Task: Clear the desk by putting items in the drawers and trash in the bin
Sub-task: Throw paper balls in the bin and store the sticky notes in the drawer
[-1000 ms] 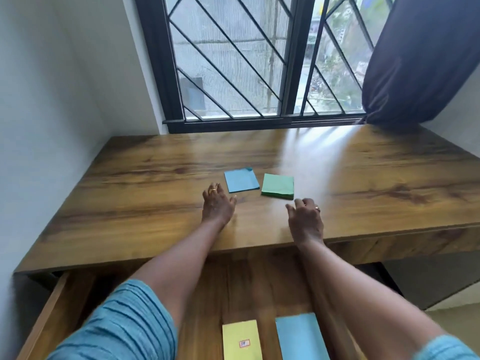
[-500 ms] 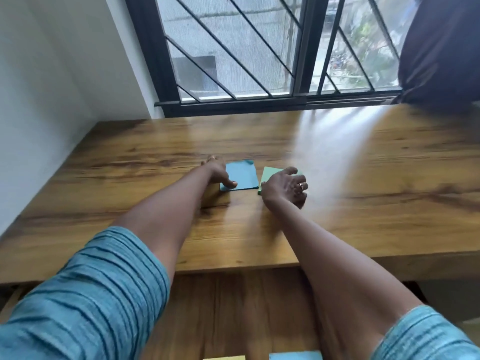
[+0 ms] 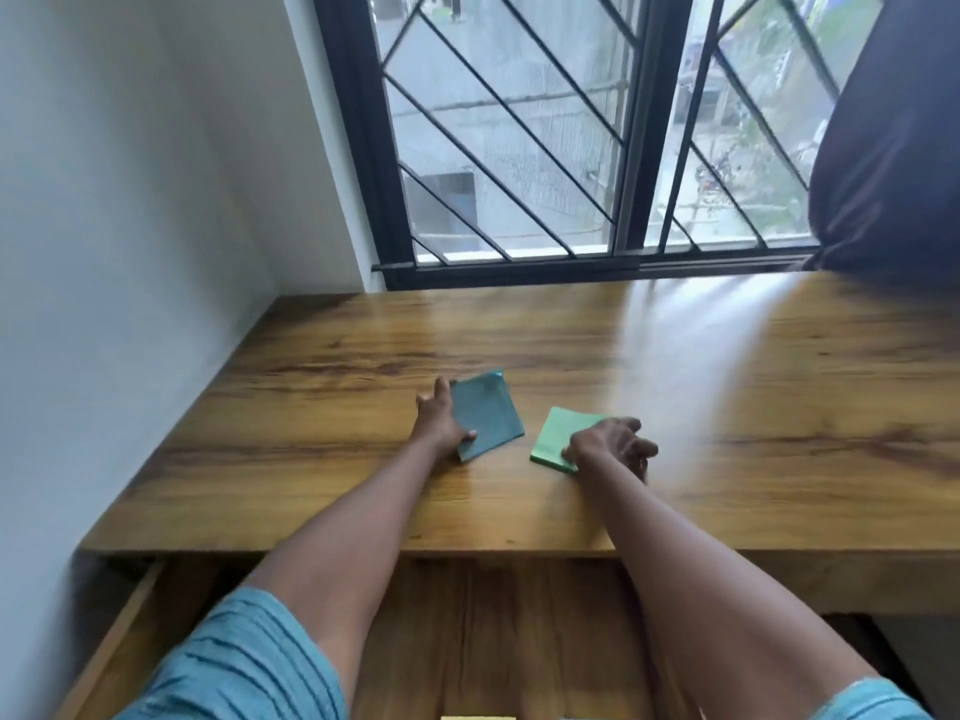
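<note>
One blue pad [image 3: 488, 415], one green pad [image 3: 557, 438]

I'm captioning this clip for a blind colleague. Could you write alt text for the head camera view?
A person's left hand grips a blue sticky-note pad and the right hand grips a green sticky-note pad on a wooden desk. An open drawer sits below the desk's near edge, and a barred window is behind.
</note>
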`<state>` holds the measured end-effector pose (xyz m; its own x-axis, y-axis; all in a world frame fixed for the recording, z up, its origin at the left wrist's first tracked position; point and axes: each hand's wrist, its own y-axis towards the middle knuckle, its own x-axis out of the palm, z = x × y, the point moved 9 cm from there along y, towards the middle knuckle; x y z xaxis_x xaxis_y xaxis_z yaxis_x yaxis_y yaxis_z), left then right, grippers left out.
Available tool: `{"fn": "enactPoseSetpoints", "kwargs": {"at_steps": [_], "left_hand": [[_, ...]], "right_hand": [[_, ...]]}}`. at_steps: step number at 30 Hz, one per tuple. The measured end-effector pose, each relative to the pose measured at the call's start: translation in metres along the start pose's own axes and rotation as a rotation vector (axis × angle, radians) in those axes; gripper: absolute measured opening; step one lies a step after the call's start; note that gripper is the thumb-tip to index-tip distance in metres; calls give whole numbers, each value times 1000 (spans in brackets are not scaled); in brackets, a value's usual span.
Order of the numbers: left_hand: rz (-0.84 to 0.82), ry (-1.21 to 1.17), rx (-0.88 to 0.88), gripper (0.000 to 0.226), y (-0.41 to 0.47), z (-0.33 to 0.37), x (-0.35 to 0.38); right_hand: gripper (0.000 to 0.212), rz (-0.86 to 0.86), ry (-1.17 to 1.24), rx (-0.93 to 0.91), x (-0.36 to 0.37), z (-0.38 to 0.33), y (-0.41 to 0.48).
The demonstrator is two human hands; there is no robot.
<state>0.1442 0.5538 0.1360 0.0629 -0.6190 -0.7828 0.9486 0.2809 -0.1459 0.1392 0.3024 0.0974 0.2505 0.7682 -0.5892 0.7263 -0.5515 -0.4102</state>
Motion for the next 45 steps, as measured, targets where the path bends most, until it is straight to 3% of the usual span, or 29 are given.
{"fn": "enactPoseSetpoints", "kwargs": {"at_steps": [3,10,15,21,27,32,38,45], "left_hand": [[20,-69,9,69,-28,-18,-17],[102,-299,-61,66,-88,-94,-80],[-49,-161,-88,64,-133,-159,-108],[-232,-4,-126,61,-187,-249,-95],[-312,24,-229,63,-215,-320,-73],[-342,36,-271,72,-221,-346,-56],[-343,97,-231,73,-218,-351,-47],[-310,199,-258,79,-229,-354,-43]], "right_hand": [[41,-12,82,-21,-8,12,-15],[34,-122,269,-83,-1,33,-81],[32,-231,388,-158,47,48,-147],[23,-441,326,-282,105,87,-229],[21,-582,236,-228,151,148,-265],[20,-542,85,-208,158,184,-277],[42,-439,-150,-204,156,198,-280],[38,-353,-295,-240,154,201,-293]]}}
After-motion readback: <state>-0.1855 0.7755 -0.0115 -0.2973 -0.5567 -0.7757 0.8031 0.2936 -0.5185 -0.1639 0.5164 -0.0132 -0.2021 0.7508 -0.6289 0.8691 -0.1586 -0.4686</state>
